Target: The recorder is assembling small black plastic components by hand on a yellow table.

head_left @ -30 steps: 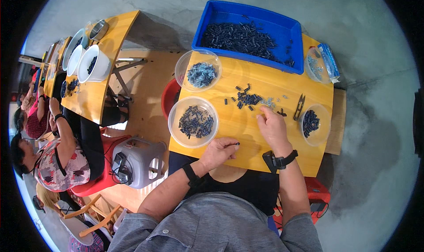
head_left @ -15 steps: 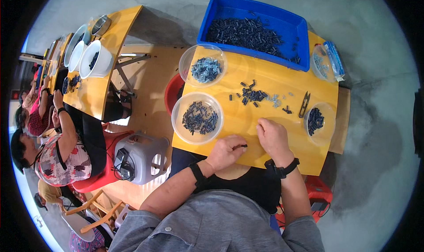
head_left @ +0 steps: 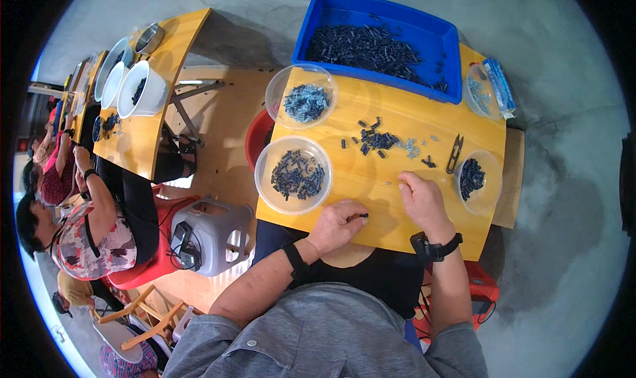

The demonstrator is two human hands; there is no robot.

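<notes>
Left hand [head_left: 338, 226]: one, at the near edge of the table [head_left: 437, 126], thumb and fingers pinched on a black piece [head_left: 364, 215], which jutted to the right from the fingertips, just above the table top. Right hand [head_left: 424, 202]: one, fingers curled inward, apart from the left; whether they gripped anything could not be told. Loose sliver [head_left: 387, 183]: one, pale, on the table just left of the right hand. Black heap [head_left: 377, 141]: one, mid-table, beyond both hands, a few pieces strayed about it. Pale bits [head_left: 411, 146]: a scatter, touching the heap's right side. Snips [head_left: 454, 154]: one pair, dark, lying to the right of these. Near-left tub [head_left: 260, 183]: round, clear, black pieces within, left of the left hand. Far-left tub [head_left: 272, 101]: likewise clear, filled with pale bluish bits. Right tub [head_left: 489, 199]: black pieces within. Far-right tub [head_left: 489, 108]: smaller, pale bits inside, beside a blue-and-white box [head_left: 498, 87]. Blue tray [head_left: 452, 50]: one, large, at the far edge, many black pieces spread across its floor. Red bucket [head_left: 256, 141]: one, left of the table, below its top.
</notes>
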